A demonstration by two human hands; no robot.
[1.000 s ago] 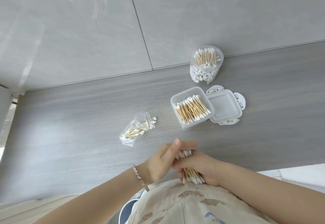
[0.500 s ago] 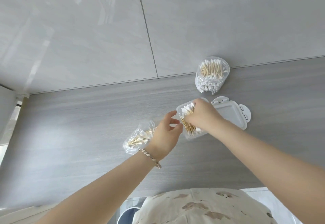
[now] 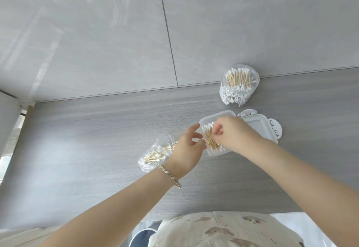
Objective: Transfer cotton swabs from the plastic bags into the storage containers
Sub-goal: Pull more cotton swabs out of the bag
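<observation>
Grey wood-grain tabletop runs up to a pale tiled wall, and we look straight down on it from above. Near the middle sits an open rectangular clear plastic container, partly filled with wooden-stemmed cotton swabs lying side by side. Our right hand is lowered into it, fingers curled down and pinching a bunch of those swabs. Our left hand is beside the container's left wall, fingers loose and apart, holding nothing; we cannot tell whether the fingertips touch the plastic. A metal link bracelet circles that wrist.

Just left of the left hand lie small clear plastic bags with more swabs inside, partly hidden by the wrist. The container's white clip-lock lid rests touching its right side. Farther back, against the wall, stands a round clear jar packed with upright swabs. A patterned cream garment fills the bottom edge.
</observation>
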